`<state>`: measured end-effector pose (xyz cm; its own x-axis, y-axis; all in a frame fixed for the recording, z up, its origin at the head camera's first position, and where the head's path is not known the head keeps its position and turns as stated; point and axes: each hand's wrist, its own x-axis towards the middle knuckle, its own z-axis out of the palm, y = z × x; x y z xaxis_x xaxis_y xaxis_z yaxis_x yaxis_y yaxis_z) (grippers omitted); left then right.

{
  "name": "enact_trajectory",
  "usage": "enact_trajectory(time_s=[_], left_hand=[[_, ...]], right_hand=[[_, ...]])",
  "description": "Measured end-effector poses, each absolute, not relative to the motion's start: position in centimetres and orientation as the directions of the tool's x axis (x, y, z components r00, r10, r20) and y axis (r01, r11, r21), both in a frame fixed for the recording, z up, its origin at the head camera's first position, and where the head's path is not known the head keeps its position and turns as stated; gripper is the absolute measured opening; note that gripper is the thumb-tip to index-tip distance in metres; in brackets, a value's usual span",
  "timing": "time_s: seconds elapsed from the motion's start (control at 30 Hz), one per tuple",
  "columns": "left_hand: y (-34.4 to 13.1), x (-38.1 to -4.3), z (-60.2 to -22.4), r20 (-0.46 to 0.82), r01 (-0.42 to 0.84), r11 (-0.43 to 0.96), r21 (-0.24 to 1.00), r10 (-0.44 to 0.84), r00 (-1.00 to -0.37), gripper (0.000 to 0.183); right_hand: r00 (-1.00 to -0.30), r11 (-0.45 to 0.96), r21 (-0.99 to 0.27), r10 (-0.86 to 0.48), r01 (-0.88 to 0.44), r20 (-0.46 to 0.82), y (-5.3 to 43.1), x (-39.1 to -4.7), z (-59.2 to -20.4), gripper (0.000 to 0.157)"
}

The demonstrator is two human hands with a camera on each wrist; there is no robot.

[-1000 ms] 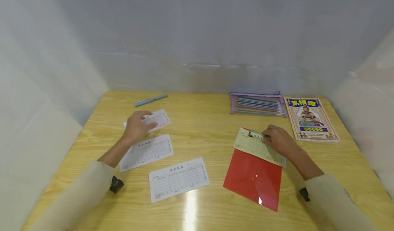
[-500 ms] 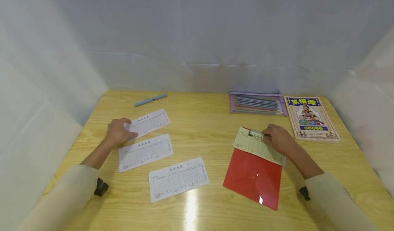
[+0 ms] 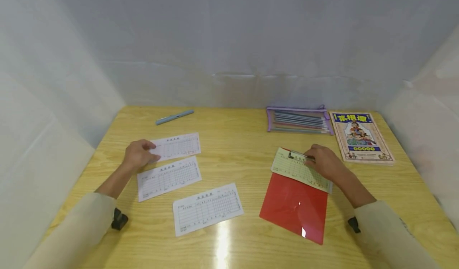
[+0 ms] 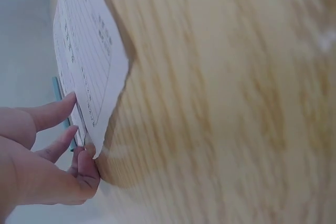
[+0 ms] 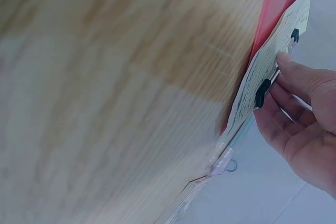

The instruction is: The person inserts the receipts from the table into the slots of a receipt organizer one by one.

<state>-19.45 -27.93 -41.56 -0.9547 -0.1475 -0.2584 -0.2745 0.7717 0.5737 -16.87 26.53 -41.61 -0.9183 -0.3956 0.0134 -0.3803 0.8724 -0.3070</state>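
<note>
My left hand (image 3: 138, 156) pinches the left end of a white printed form slip (image 3: 181, 144), the farthest of three on the left side of the table. Just in front of it lies a second slip (image 3: 170, 178), and a third slip (image 3: 208, 209) is nearer the middle. In the left wrist view, the fingertips (image 4: 71, 99) are close to a slip's edge. My right hand (image 3: 324, 163) holds the metal clip (image 3: 297, 156) of a red clipboard (image 3: 295, 207). Under that clip is a yellowish form (image 3: 287, 166). The right thumb presses the clip in the right wrist view.
A blue pen (image 3: 175, 117) lies at the back left of the wooden table (image 3: 229, 137). At the back right are a purple-edged mesh pouch (image 3: 299, 120) of pencils or pens and a book (image 3: 361, 137) with a cartoon cover. Pale sheeting (image 3: 229, 42) encloses the table.
My left hand has moved left to the far slip's end and taken hold of it. That slip has turned, its right end swinging nearer. The right hand stays at the clip.
</note>
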Motion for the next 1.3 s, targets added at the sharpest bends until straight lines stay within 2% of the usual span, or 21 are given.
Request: enact_trajectory(time_s=[0.2,0.57,0.83,1.1,1.3], left_hand=[[-27.9,-19.6,-41.8,-0.268,-0.286,0.753,0.593,-0.15,-0.952,0.048],[-28.1,-20.2,-41.5,-0.235,-0.187,0.788,0.587,-0.056,-0.97,0.035],[-28.3,-20.6,-41.7,-0.289,-0.239,0.77,0.592,-0.074,-0.954,0.044],[-28.3,-20.4,-41.4,-0.195,-0.2,0.761,0.618,-0.098,-0.976,0.031],[-28.0,-20.2,-40.5,-0.132,-0.139,0.74,0.658,-0.068,-0.989,0.025]], right_hand=[[-0.916,0.873,-0.297,-0.401,-0.387,0.016,26.5,-16.9,-41.5,0.024],[-0.921,0.877,-0.306,-0.391,-0.371,-0.002,26.6,-16.8,-41.6,0.025],[-0.922,0.881,-0.305,-0.386,-0.363,-0.016,26.7,-16.9,-41.7,0.026],[-0.921,0.879,-0.302,-0.39,-0.37,-0.008,26.6,-16.8,-41.6,0.025],[-0.92,0.878,-0.299,-0.391,-0.374,0.001,26.5,-16.9,-41.5,0.025]])
